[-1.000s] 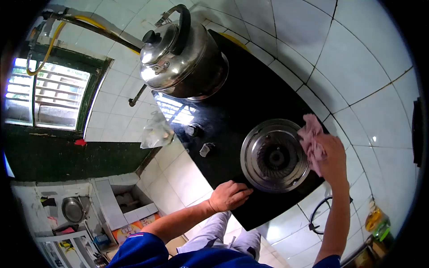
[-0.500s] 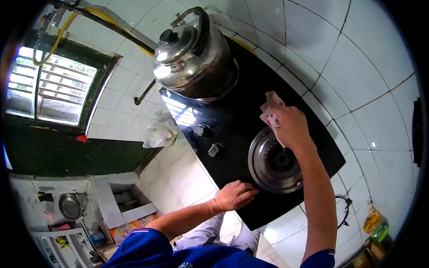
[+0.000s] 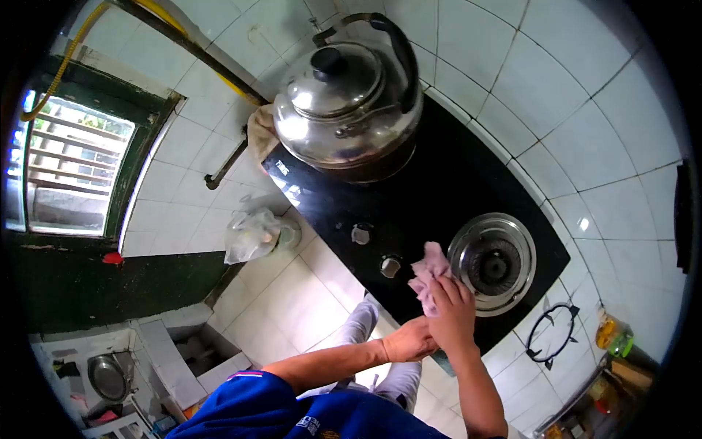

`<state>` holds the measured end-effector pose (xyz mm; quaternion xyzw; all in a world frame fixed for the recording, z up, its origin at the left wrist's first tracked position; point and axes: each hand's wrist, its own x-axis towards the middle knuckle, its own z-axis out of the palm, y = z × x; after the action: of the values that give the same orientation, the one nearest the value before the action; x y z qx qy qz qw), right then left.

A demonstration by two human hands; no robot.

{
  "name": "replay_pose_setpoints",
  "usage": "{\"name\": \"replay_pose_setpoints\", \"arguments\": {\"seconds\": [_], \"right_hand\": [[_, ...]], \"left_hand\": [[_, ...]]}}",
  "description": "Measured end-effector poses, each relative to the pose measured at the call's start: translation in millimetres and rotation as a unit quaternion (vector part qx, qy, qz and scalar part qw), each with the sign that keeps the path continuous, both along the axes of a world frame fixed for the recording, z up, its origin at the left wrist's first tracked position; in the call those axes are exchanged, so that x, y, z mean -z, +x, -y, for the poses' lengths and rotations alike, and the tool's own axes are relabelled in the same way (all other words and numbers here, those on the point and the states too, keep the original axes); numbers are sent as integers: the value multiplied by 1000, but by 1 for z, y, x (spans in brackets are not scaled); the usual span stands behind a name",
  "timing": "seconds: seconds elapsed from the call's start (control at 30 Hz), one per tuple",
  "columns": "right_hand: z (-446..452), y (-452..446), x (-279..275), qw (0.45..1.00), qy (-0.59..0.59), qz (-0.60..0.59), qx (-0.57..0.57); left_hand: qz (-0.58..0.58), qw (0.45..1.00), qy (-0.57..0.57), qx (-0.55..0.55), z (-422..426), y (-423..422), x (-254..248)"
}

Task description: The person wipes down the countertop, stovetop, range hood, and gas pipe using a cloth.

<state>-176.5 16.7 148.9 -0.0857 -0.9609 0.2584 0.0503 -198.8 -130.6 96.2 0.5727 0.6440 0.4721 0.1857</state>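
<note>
My right hand (image 3: 452, 311) is closed on a crumpled pink cloth (image 3: 428, 274), which lies against the black glass stove top (image 3: 446, 194) near its front edge. The cloth sits just left of the bare burner (image 3: 521, 289), a steel ring around a dark core. Close against my right wrist is my left hand (image 3: 409, 340), at the stove's front edge; its fingertips are hidden behind the right hand, and I cannot tell what they touch. Two control knobs, a near knob (image 3: 390, 266) and a farther knob (image 3: 360, 233), lie left of the cloth.
A large steel kettle (image 3: 344, 117) stands on the stove's far end, with a beige cloth (image 3: 262, 135) beside it. A black pan support ring (image 3: 553, 333) rests on the white tiles at right. A plastic bag (image 3: 252, 235) hangs near the wall, and bottles (image 3: 613, 335) stand lower right.
My right hand has brought the pink cloth from behind the burner to the stove's front side. My left hand has shifted right and now meets it. The view has also moved.
</note>
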Motion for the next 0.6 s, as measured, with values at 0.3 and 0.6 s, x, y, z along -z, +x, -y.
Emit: {"name": "replay_pose_setpoints", "arguments": {"seconds": [0.3,0.6], "right_hand": [[34,15,32,990,54,-74,111],[38,11,32,986,81,-80,122]], "left_hand": [[105,991,-53,-63,109,-95,-78],[44,925,-6,-377,156,-273,-158]]}}
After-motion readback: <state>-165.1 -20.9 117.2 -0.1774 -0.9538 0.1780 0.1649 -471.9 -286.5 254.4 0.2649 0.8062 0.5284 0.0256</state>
